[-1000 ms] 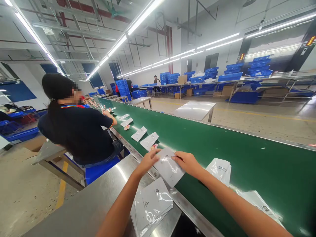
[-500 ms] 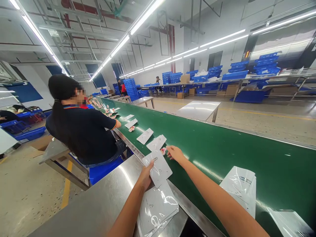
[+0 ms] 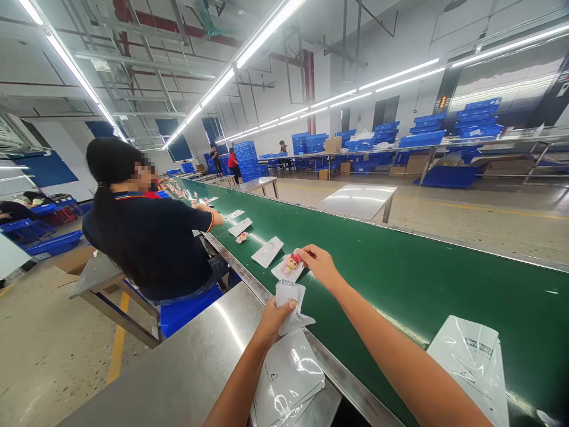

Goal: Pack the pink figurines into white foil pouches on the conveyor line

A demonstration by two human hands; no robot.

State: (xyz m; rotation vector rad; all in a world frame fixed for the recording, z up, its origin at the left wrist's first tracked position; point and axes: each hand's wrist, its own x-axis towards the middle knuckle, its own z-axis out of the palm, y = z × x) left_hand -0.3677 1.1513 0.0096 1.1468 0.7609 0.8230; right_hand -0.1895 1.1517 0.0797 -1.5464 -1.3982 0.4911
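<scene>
Now the right hand (image 3: 319, 265) is out over the green conveyor belt (image 3: 400, 267), fingertips pinched on one small figure toy (image 3: 292, 261) with a red top, lifted just above a flat pouch (image 3: 284, 271) lying on the belt. Left hand (image 3: 273, 317) sits nearer the body, at the belt's steel edge, thumb and fingers closed around a single clear pouch (image 3: 291, 305) held upright with its mouth towards the toy.

Count the loose flat pouches further up the belt: three that can be told apart, the nearest (image 3: 267, 251) just beyond the toy, then one with another small figure (image 3: 241, 238) beside it; past that they blur together. One stack of empty pouches (image 3: 288, 376) lies on the steel bench (image 3: 178, 367) right under the left wrist; how many are in it cannot be told. One more pouch (image 3: 471, 356) rests on the belt beside the right forearm.

To the left, a co-worker (image 3: 142, 231) in a dark shirt sits at the same belt, hands on it well up the line. Blue crates (image 3: 418, 133) are stacked on tables along the far wall, and two steel tables (image 3: 355, 198) stand across the belt.
</scene>
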